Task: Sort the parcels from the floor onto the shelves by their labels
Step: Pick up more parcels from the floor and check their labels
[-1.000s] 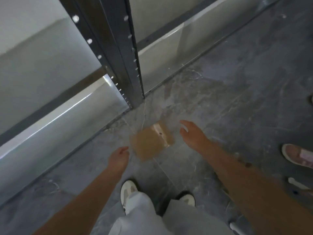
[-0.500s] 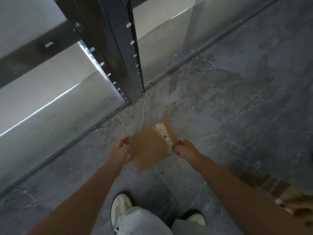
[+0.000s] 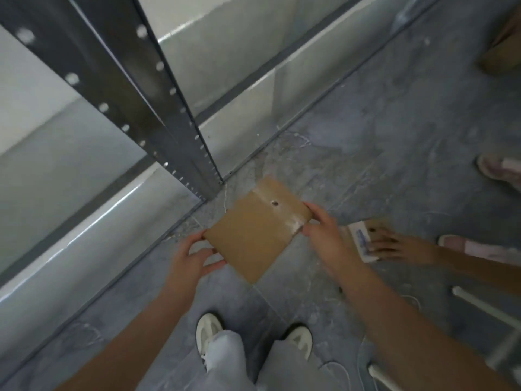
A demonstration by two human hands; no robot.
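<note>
A flat brown parcel (image 3: 255,232), like a padded envelope with a strip of clear tape and a small hole near its far end, is held above the grey floor. My left hand (image 3: 191,258) grips its near left corner. My right hand (image 3: 321,230) pinches its right edge by the tape. No label shows on the side facing me. The grey metal shelf upright (image 3: 146,108) stands just beyond the parcel, with pale shelf boards (image 3: 70,221) on both sides.
Another person's hand (image 3: 394,245) rests on a second parcel with a white label (image 3: 362,241) on the floor at my right. Their pink shoes (image 3: 499,170) are at the right edge. My white shoes (image 3: 208,331) stand below. White bars (image 3: 485,306) lie lower right.
Both hands closed on the brown parcel and lifted it off the floor. The view swung, and another person's hand with a labelled parcel came into sight at the right.
</note>
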